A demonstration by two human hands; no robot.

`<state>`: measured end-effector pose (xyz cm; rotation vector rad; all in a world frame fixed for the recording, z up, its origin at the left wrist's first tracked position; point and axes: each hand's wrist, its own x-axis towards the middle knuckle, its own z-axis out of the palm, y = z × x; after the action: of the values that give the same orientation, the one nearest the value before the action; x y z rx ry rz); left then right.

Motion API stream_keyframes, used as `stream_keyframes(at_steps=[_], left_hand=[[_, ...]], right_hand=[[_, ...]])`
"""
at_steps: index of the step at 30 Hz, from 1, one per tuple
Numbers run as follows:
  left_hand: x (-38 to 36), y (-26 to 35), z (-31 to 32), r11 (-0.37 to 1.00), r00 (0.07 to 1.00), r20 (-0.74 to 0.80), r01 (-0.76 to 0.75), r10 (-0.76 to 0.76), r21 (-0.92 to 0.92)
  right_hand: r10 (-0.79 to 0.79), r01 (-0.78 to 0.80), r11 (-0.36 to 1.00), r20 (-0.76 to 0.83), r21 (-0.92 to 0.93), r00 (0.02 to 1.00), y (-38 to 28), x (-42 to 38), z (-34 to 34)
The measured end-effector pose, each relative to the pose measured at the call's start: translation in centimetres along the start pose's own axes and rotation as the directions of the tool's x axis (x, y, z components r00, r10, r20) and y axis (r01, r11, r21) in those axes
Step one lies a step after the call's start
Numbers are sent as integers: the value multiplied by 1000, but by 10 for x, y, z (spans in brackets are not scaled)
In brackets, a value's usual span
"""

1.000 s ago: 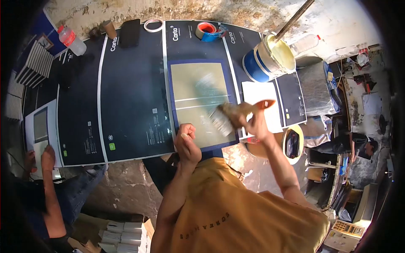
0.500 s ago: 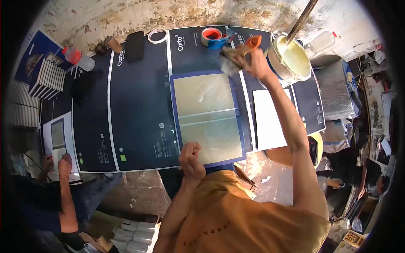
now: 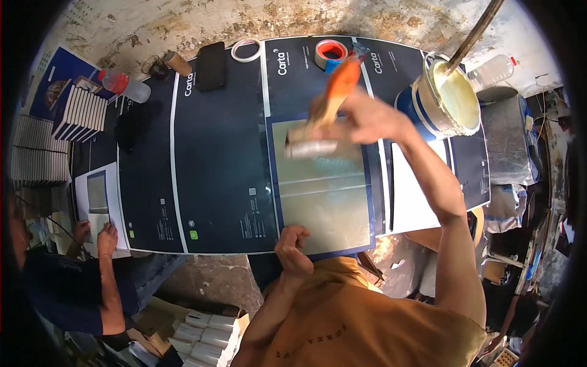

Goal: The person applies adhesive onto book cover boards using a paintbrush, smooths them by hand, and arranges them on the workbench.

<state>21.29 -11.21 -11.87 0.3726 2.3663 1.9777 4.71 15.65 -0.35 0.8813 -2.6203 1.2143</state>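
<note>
My right hand (image 3: 370, 116) grips a wide paste brush (image 3: 343, 79) by its orange handle. The brush's pale bristles, blurred by motion, are over the upper half of an open book cover (image 3: 327, 229). This cover has blue edges around two tan boards, and wet sheen shows on its surface. At the cover's lower left corner rests my left hand (image 3: 295, 251), its fingers curled in. Whether anything lies within those fingers is hidden. A bucket of cream-coloured paste (image 3: 460, 104) with a stick (image 3: 477, 37) in it stands beyond my right forearm.
White sheets (image 3: 419, 183) lie right of the cover. Along the back are tape rolls (image 3: 330, 56), a black phone-like slab (image 3: 211, 66) and bottles (image 3: 131, 87). Stacked books (image 3: 79, 113) stand at left, where another person's hands (image 3: 107, 238) handle a smaller cover.
My right hand has brought the brush left and down from beside the bucket to above the cover. The whole view has shifted slightly. My left hand stays at the corner.
</note>
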Motion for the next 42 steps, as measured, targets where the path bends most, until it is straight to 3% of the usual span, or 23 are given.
stream_keyframes(at_steps=[2,4,6,9,12,13,14,16,17,18,20,21,22,25,26,28,30,33,34,36,39,40,42], left_hand=[[0,0,-1,1000,1000,4,-11,11,-10],[1,0,-2,1000,1000,21,6,-7,4],[-1,3,-4,1000,999,21,25,-25,6],[5,5,-4,1000,1000,10,17,-17,-24],[4,2,-4,999,1000,-9,-16,16,-50],[4,2,-4,998,999,-17,-44,43,-51],[3,1,-3,996,997,-25,-72,70,-52],[1,1,-5,998,999,1,-43,43,-50],[2,2,-7,998,999,6,-34,34,-46],[2,1,-8,998,999,-1,-45,45,-54],[3,0,-5,995,997,-19,-70,69,-74],[5,2,-4,996,997,-28,-74,73,-51],[7,4,-4,997,997,-29,-77,76,-29],[3,7,-4,998,998,-12,-63,63,1],[4,7,-4,998,998,-19,-61,61,8],[4,8,-3,997,997,-26,-68,69,38],[9,7,0,995,995,-33,-93,94,35],[1,6,-1,993,993,-22,-114,114,2],[2,6,-1,992,992,-24,-123,123,2],[2,6,-3,993,993,-27,-115,115,1],[0,4,-2,996,996,-23,-81,81,-23],[0,4,-2,996,996,-26,-81,80,-33],[0,3,-1,997,997,-29,-67,66,-36]], right_hand=[[335,-264,934,336,-240,880,4,17,9],[155,-146,986,122,-80,980,51,31,15],[288,-270,931,37,-243,957,54,54,-3],[121,-122,992,44,10,992,31,68,-7],[115,-79,987,275,-141,954,16,68,18],[321,-204,921,352,-331,879,17,76,17],[167,-147,983,195,-114,966,48,72,25],[310,-290,941,95,-176,946,56,84,14],[182,-173,955,17,-242,983,72,87,13],[243,-232,953,33,-194,969,61,87,9],[39,-37,999,75,-34,996,47,80,17],[108,-103,994,187,-39,976,23,80,18],[182,-149,969,158,-199,971,45,69,30],[260,-257,942,-12,-216,965,56,67,10],[179,-193,892,-72,-410,981,61,60,2],[94,-104,992,-148,-65,984,34,42,5],[281,-281,960,-19,19,960,6,17,12],[238,-266,932,-139,-244,961,61,-31,-20],[350,-414,842,-236,-346,907,51,-30,-28],[501,-599,748,-348,-287,792,39,-34,-34],[196,-234,968,-319,-85,927,-28,-42,3],[61,-133,952,-255,-277,965,-31,-50,20],[231,-250,951,-121,-183,965,-36,-53,23]])
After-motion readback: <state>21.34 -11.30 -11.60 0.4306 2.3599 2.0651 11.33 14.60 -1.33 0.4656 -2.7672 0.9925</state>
